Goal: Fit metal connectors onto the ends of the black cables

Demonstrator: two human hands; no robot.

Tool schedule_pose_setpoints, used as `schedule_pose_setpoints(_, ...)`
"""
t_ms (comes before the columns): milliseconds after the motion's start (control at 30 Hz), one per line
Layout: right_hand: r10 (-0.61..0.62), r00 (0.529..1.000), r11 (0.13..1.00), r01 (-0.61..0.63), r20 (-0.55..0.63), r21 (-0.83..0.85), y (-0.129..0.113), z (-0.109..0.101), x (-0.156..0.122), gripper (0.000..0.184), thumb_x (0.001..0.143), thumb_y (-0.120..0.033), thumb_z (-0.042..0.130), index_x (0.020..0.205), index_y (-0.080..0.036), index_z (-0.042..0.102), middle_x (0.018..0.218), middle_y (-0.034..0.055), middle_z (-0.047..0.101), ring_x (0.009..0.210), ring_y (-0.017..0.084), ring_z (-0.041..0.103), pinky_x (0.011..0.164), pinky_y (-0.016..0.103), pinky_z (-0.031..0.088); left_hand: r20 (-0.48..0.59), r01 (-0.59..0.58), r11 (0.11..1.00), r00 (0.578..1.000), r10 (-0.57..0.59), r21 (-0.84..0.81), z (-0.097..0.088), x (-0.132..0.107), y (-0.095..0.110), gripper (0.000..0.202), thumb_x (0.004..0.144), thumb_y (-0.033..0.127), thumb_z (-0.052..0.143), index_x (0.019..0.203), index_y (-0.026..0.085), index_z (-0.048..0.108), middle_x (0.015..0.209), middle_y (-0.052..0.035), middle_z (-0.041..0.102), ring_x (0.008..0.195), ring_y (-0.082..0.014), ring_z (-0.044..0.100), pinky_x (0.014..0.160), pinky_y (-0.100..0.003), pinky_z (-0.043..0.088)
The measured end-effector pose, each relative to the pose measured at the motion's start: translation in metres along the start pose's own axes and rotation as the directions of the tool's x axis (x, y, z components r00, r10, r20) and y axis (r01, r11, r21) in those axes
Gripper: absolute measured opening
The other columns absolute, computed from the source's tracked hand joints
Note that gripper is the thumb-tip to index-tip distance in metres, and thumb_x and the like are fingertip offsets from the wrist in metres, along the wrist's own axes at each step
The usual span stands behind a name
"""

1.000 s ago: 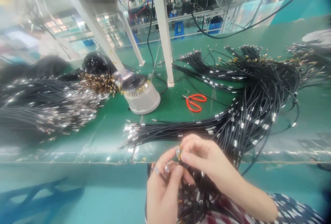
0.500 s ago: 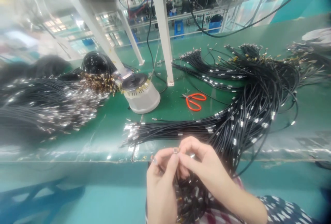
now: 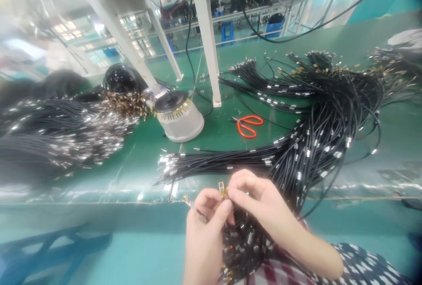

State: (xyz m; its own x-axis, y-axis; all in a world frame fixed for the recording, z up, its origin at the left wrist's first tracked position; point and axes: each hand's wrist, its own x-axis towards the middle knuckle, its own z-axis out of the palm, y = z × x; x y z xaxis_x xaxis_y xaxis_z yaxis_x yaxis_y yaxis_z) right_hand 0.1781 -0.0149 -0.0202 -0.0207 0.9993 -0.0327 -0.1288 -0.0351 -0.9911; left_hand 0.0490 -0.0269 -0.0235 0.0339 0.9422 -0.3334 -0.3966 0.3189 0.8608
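Note:
My left hand [image 3: 206, 223] and my right hand [image 3: 260, 199] meet just below the table's front edge, fingers pinched together. Between the fingertips sits a small metal sleeve [image 3: 220, 185] on the end of a thin black cable. My left hand also grips a cable end with a metal tip [image 3: 188, 202] that sticks out to the left. A thick bundle of black cables [image 3: 244, 245] with silver sleeves hangs under both hands onto my lap. It runs up onto the green table [image 3: 138, 166] as a long fan of cables [image 3: 296, 153].
Orange-handled scissors [image 3: 248, 124] lie mid-table. A round white device with a black top [image 3: 180, 116] stands left of them. Another heap of black cables with shiny ends [image 3: 59, 135] covers the left side. White frame posts [image 3: 208, 39] rise from the table.
Both hands stayed together at the table edge, shifting slightly; the fingers worked the small sleeve, which now stands upright between the fingertips.

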Motion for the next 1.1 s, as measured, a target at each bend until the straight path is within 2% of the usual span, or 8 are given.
schedule_pose_setpoints(200,0.000,1.000,1.000,0.000,-0.028,-0.008,-0.002,-0.001,0.000,0.026,0.081,-0.028,0.069,0.058,-0.018,0.063,0.075,0.0019,0.058,0.075,0.017,0.057,0.074,0.033,0.044,0.063,0.046,0.997,0.997,-0.042,-0.062,-0.001,0.003,-0.002,0.014,0.079,0.023,0.071,0.069,0.016,0.064,0.054,0.0009,0.061,0.055,-0.0104,0.051,0.060,-0.021,0.040)
schedule_pose_setpoints(433,0.084,0.994,0.983,-0.093,0.066,0.156,-0.004,-0.001,0.005,0.029,0.077,-0.038,0.072,0.059,-0.017,0.064,0.072,0.0012,0.058,0.053,0.012,0.056,0.053,0.028,0.047,0.171,0.125,0.984,0.980,-0.102,-0.130,0.000,0.003,-0.003,0.022,0.086,0.025,0.064,0.066,0.016,0.065,0.054,-0.0005,0.063,0.054,-0.0101,0.053,0.062,-0.021,0.041)
schedule_pose_setpoints(533,0.056,0.997,0.987,-0.063,0.052,0.146,-0.001,0.002,0.006,0.027,0.079,-0.037,0.071,0.063,-0.017,0.063,0.078,0.0018,0.058,0.052,0.011,0.056,0.050,0.027,0.046,0.185,0.113,0.988,0.978,-0.092,-0.104,-0.001,0.005,-0.003,0.025,0.086,0.028,0.063,0.065,0.016,0.064,0.053,-0.0003,0.062,0.052,-0.0098,0.052,0.060,-0.021,0.040)
schedule_pose_setpoints(600,0.014,1.000,0.995,-0.015,0.007,0.096,0.000,0.004,0.005,0.024,0.081,-0.034,0.069,0.065,-0.017,0.062,0.080,0.0019,0.058,0.057,0.012,0.057,0.054,0.028,0.047,0.169,0.096,0.992,0.982,-0.082,-0.076,-0.001,0.007,-0.002,0.019,0.083,0.028,0.067,0.069,0.016,0.065,0.053,0.0005,0.061,0.052,-0.0096,0.051,0.058,-0.020,0.039)
schedule_pose_setpoints(733,-0.068,0.997,0.997,0.068,-0.026,-0.025,0.000,0.005,0.005,0.019,0.082,-0.022,0.065,0.064,-0.018,0.060,0.078,0.0013,0.059,0.075,0.016,0.058,0.074,0.033,0.047,0.111,0.046,0.999,0.993,-0.045,-0.006,-0.003,0.009,0.000,0.012,0.075,0.021,0.075,0.070,0.016,0.065,0.051,0.0027,0.061,0.049,-0.0093,0.053,0.054,-0.020,0.038)
schedule_pose_setpoints(867,0.000,0.998,1.000,0.001,0.066,-0.023,-0.007,-0.002,0.010,0.013,0.075,-0.018,0.070,0.062,-0.017,0.067,0.084,0.0026,0.061,0.087,0.018,0.061,0.086,0.035,0.045,0.160,0.048,0.998,0.986,-0.043,-0.031,-0.005,0.010,0.003,0.016,0.073,0.023,0.076,0.064,0.015,0.066,0.054,0.0004,0.065,0.046,-0.0111,0.056,0.051,-0.022,0.041)
schedule_pose_setpoints(1000,0.139,0.968,0.980,-0.164,0.208,0.110,-0.014,-0.008,0.018,0.013,0.070,-0.027,0.078,0.066,-0.017,0.070,0.086,0.0013,0.060,0.069,0.014,0.064,0.069,0.031,0.051,0.255,0.082,0.995,0.965,-0.065,-0.057,-0.007,0.011,0.004,0.013,0.075,0.026,0.075,0.069,0.015,0.070,0.053,-0.0012,0.067,0.044,-0.0128,0.058,0.049,-0.024,0.045)
schedule_pose_setpoints(1100,0.170,0.924,0.946,-0.250,0.343,0.205,-0.014,-0.010,0.024,0.017,0.068,-0.029,0.080,0.065,-0.016,0.070,0.085,-0.0010,0.057,0.055,0.009,0.061,0.060,0.027,0.052,0.351,0.152,0.986,0.929,-0.116,-0.076,-0.009,0.014,0.003,0.013,0.074,0.026,0.076,0.068,0.015,0.071,0.053,-0.0028,0.069,0.041,-0.0133,0.059,0.046,-0.023,0.045)
